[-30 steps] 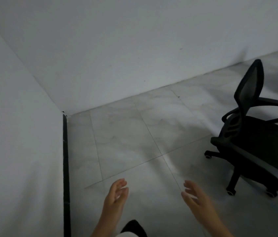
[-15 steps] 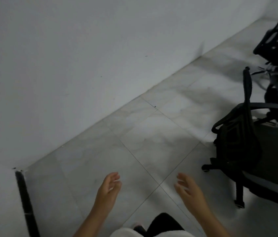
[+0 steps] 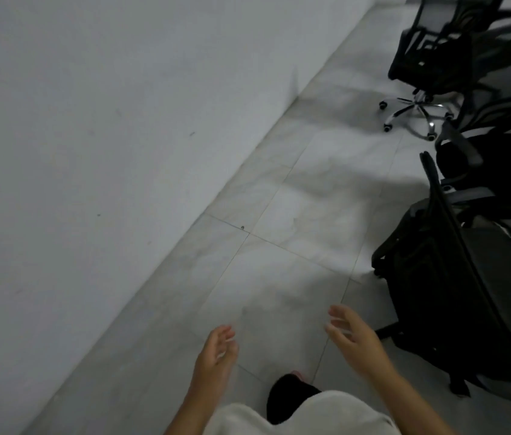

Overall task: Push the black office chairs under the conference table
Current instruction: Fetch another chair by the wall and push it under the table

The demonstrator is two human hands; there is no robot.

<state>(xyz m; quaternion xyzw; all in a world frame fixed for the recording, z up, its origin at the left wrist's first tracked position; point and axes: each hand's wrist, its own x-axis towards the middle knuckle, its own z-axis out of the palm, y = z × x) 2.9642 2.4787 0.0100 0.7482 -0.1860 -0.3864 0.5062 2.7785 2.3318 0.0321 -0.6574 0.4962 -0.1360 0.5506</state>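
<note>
Grey tiled floor [image 3: 279, 189] along a white wall [image 3: 90, 120]; no desk in view, chairs not yet touched.

We see our left hand [image 3: 215, 356] and right hand [image 3: 354, 335] held out low over the floor, fingers loose and spread, each grip open and holding nothing. The near chair [image 3: 455, 293] stands just right of the right hand, at the floor's right edge, its backrest edge-on to us. We judge it fairly heavy but easy to roll on casters over smooth tile, and likely to swivel, so we would take the stiff top of the backrest with both hands. A second chair [image 3: 492, 171] crowds close behind it, and a far chair [image 3: 430, 58] with a chrome base sits beyond; these may snag wheels or armrests as we push.
</note>
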